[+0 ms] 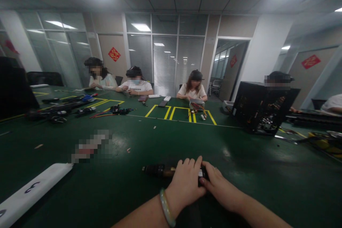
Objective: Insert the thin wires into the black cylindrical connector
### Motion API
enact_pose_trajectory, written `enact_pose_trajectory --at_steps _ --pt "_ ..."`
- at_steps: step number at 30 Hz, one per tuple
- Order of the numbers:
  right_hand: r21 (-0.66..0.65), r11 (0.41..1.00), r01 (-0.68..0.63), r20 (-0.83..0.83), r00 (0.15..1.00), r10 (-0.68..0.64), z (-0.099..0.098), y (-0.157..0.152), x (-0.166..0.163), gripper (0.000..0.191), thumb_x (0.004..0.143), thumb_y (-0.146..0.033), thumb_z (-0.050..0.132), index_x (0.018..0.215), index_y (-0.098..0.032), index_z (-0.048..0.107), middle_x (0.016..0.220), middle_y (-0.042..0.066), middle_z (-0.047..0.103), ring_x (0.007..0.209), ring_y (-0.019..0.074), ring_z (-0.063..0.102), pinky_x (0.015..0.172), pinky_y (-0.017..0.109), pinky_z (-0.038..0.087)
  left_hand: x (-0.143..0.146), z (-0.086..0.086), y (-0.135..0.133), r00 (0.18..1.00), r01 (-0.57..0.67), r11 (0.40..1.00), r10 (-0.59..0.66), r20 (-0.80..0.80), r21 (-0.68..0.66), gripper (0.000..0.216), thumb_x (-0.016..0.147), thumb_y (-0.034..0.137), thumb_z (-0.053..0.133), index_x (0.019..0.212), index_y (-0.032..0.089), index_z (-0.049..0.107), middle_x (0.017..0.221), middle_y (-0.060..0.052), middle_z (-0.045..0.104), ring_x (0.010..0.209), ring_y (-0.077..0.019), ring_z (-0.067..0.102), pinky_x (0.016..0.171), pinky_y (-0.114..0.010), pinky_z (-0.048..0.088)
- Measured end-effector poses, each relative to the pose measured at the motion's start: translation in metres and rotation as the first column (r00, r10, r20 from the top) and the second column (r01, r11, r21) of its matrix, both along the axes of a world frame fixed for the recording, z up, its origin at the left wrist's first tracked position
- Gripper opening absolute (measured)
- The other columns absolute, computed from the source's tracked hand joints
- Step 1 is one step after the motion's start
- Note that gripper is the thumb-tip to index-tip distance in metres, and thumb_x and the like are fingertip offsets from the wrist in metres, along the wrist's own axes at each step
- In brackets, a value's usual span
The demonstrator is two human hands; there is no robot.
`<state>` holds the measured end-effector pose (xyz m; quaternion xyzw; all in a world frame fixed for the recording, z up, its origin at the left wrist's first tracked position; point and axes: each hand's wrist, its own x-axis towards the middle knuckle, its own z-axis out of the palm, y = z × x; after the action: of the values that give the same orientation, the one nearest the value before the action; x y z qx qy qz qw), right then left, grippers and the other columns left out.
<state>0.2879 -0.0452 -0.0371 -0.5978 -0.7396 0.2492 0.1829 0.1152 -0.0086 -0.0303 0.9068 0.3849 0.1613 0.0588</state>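
A dark cylindrical electric screwdriver (158,170) lies across the green table with its narrow tip to the left. My left hand (188,176) wraps over its body from above, a pale bangle on the wrist. At the rear end, my right hand (217,185) closes its thumb and fingers around the tool. The two hands meet there, hiding most of the screwdriver's back half. A small whitish label shows between them.
A white power strip-like bar (37,188) lies at the left. Dark cables and parts (114,109) spread at the far left. A black computer case (263,108) stands at the right. Across the green table (171,140), several people work; one handles a power supply (197,104).
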Motion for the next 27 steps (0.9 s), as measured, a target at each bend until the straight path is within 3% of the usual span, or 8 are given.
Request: enact_pose_trajectory --at_steps 5,7,9,11,16,18,21,27 --pt "0.113 0.987 0.113 0.121 0.985 -0.126 0.018 -0.007 0.005 0.058 0.088 -0.04 0.055 0.14 -0.017 0.04 0.14 0.012 0.045 0.13 0.029 0.041 0.11 0.041 0.031 -0.002 0.001 0.003 1.0 0.004 1.0 -0.004 0.004 0.014 0.071 0.082 0.049 0.059 0.143 0.02 0.036 0.125 -0.012 0.054 0.108 -0.0303 0.049 0.092 -0.044 0.039" --pt "0.198 0.967 0.16 0.23 0.951 -0.205 0.028 -0.016 0.014 0.043 0.088 -0.038 0.055 0.125 -0.017 0.054 0.126 0.013 0.055 0.118 0.0311 0.051 0.103 0.044 0.036 -0.001 0.003 0.003 0.999 0.03 0.999 -0.032 0.037 0.037 0.067 0.083 0.05 0.06 0.14 0.021 0.04 0.123 -0.01 0.055 0.109 -0.0293 0.048 0.098 -0.044 0.035" --pt "0.145 0.971 0.192 0.345 0.91 -0.232 0.036 -0.027 0.026 0.025 0.088 -0.039 0.055 0.097 -0.017 0.064 0.1 0.012 0.065 0.091 0.0309 0.062 0.085 0.045 0.045 0.0 0.005 0.001 0.994 0.077 0.995 -0.081 0.068 0.058 0.057 0.084 0.047 0.062 0.134 0.024 0.046 0.121 -0.007 0.055 0.111 -0.0271 0.048 0.102 -0.042 0.032" --pt "0.005 0.977 0.214 0.405 0.893 -0.198 0.039 -0.037 0.036 0.025 0.083 -0.042 0.061 0.079 -0.018 0.066 0.083 0.011 0.067 0.075 0.0296 0.063 0.069 0.04 0.045 0.001 0.008 0.0 0.991 0.112 0.992 -0.115 0.068 0.049 0.044 0.086 0.04 0.062 0.126 0.026 0.051 0.118 -0.004 0.056 0.11 -0.0248 0.049 0.099 -0.039 0.034" --pt "-0.097 0.972 0.215 0.401 0.902 -0.159 0.032 -0.042 0.045 0.011 0.077 -0.026 0.064 0.07 -0.019 0.068 0.077 0.008 0.069 0.071 0.0269 0.063 0.057 0.03 0.037 0.001 0.013 -0.002 0.993 0.114 0.993 -0.114 -0.006 -0.001 0.025 0.087 0.037 0.059 0.11 0.025 0.057 0.107 -0.004 0.058 0.103 -0.0244 0.052 0.089 -0.037 0.039" --pt "-0.164 0.968 0.189 0.306 0.943 -0.132 0.029 -0.037 0.045 0.012 0.079 -0.025 0.061 0.075 -0.019 0.069 0.079 0.007 0.069 0.07 0.0242 0.063 0.055 0.027 0.035 0.001 0.014 -0.002 0.994 0.112 0.994 -0.111 -0.015 0.008 0.023 0.087 0.036 0.057 0.107 0.024 0.057 0.106 -0.005 0.057 0.102 -0.0246 0.051 0.088 -0.037 0.039" --pt "-0.334 0.941 0.062 -0.006 0.998 -0.068 0.026 -0.025 0.042 0.015 0.084 -0.03 0.058 0.085 -0.019 0.069 0.081 0.004 0.071 0.069 0.0192 0.062 0.053 0.023 0.037 0.001 0.014 0.0 0.996 0.09 0.996 -0.09 -0.023 0.029 0.02 0.083 0.032 0.059 0.1 0.022 0.056 0.103 -0.005 0.057 0.099 -0.0246 0.051 0.086 -0.037 0.039" --pt "-0.337 0.936 -0.102 -0.461 0.884 -0.069 0.021 0.004 0.02 0.025 0.088 -0.042 0.059 0.088 -0.016 0.059 0.08 0.002 0.068 0.054 0.0087 0.05 0.045 0.016 0.031 -0.002 0.006 0.011 1.0 0.021 0.998 -0.02 -0.024 0.056 0.018 0.08 0.029 0.061 0.093 0.02 0.053 0.096 -0.005 0.058 0.094 -0.0246 0.053 0.082 -0.038 0.039"
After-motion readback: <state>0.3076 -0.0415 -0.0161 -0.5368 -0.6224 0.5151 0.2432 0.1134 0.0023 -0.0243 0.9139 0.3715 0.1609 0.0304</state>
